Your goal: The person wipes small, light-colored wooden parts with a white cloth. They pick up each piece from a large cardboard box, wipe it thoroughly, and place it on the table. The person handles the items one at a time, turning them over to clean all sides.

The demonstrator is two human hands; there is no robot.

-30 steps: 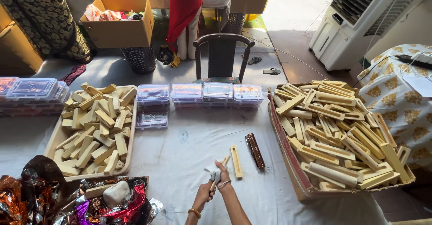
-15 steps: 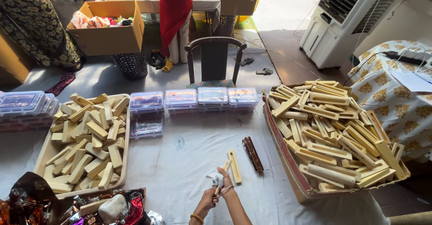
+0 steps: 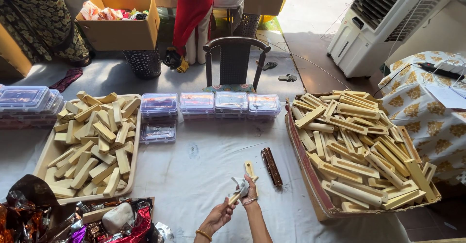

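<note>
moved: both hands have shifted right along the counter (image 3: 204,175) | left hand (image 3: 219,216) closed around lower end of pale wooden stick (image 3: 241,188) | right hand (image 3: 248,188) holds white cloth (image 3: 239,184) against stick | dark stick (image 3: 272,166) lies just right | box of sticks (image 3: 310,184) further right

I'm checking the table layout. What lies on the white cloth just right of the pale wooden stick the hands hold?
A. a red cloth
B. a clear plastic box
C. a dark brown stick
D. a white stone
C: a dark brown stick lies on the white cloth, right of the pale wooden stick in the left hand and right hand.
</note>
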